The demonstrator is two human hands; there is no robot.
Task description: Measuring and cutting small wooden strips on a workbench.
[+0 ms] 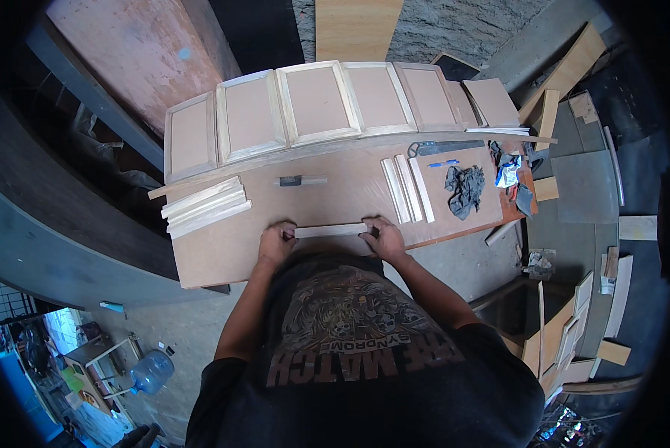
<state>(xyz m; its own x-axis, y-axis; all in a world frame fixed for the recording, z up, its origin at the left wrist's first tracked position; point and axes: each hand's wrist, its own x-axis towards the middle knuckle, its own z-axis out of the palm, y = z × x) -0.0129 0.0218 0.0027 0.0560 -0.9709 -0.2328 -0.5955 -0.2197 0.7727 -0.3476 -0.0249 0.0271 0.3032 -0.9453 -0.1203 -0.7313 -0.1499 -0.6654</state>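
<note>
The fingers of your left hand and right hand pinch opposite ends of a pale wooden strip, which spans between them, long axis running left to right, neither hand clearly nearer.

Wood strip ends partly hidden by left hand and right hand, plywood board cut off up top.

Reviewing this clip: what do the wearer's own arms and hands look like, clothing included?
The left hand and right hand are bare, with no gloves visible. The forearms are uncovered below the short, loose sleeves of a black T-shirt bearing a faded skull-and-lettering print.
</note>
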